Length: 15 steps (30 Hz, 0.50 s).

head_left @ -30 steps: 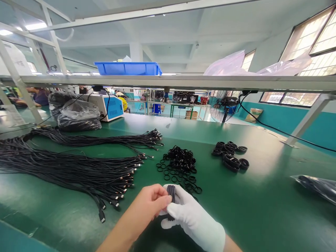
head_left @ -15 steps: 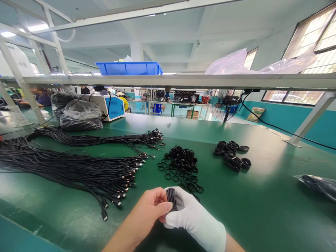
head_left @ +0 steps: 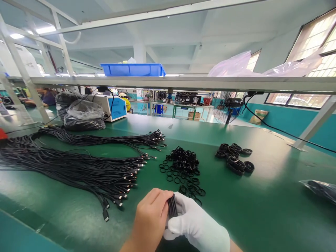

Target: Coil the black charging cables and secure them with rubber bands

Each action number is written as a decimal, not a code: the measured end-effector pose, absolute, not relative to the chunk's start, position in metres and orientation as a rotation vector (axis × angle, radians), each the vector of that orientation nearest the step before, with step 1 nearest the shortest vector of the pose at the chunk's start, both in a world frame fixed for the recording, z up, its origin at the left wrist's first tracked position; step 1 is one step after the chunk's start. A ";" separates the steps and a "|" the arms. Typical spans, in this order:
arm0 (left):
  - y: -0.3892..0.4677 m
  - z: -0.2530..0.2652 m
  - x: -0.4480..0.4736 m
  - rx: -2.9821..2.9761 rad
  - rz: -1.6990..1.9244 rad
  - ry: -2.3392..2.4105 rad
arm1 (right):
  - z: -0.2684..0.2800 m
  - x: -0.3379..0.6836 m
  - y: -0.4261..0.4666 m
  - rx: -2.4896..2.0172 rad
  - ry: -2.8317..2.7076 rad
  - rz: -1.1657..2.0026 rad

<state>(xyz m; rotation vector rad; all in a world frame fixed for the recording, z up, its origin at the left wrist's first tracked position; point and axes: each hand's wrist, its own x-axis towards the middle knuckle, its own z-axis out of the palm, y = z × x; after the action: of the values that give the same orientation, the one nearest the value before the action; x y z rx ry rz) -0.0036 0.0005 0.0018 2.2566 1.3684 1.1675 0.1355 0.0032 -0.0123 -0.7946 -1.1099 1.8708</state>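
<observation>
A coiled black cable (head_left: 172,207) is held upright between my two hands, low in the middle of the view, its wound strands side by side. My bare left hand (head_left: 152,215) is closed over the left side of the coil; its fingertips are partly hidden behind it. A white glove covers my right hand (head_left: 193,218), which grips the coil from the right with the thumb in front. Just beyond my hands lies a pile of small black rings (head_left: 183,159), with loose ones (head_left: 193,189) scattered toward my right hand.
Long black cables (head_left: 78,171) lie in bundles on the left of the green table (head_left: 199,131). Several coiled cables (head_left: 235,162) are grouped at the right. A plastic bag (head_left: 319,189) lies at the right edge. Behind stand a blue-and-white machine (head_left: 115,107) and a shelf (head_left: 183,82) holding a blue tray (head_left: 133,70).
My left hand has rolled over, its back now facing me and its thumb no longer seen on the coil's front. The coil tilts slightly. My right hand keeps its grip. The view has shifted slightly.
</observation>
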 end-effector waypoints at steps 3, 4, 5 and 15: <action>0.002 0.004 -0.003 2.222 1.173 1.398 | -0.009 0.135 0.003 -0.757 -1.116 1.839; 0.002 0.005 -0.003 2.203 1.181 1.402 | -0.007 0.135 0.003 -0.744 -1.111 1.848; 0.003 0.005 -0.003 2.183 1.191 1.400 | -0.005 0.135 0.003 -0.735 -1.105 1.866; 0.008 -0.001 -0.004 2.011 1.231 1.389 | 0.001 0.133 0.001 -0.740 -1.087 1.934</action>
<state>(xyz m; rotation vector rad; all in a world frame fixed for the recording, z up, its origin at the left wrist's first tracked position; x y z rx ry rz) -0.0042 0.0084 -0.0014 2.0110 1.3893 1.2313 0.1335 0.0013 0.0010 -0.7398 -1.0865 1.9343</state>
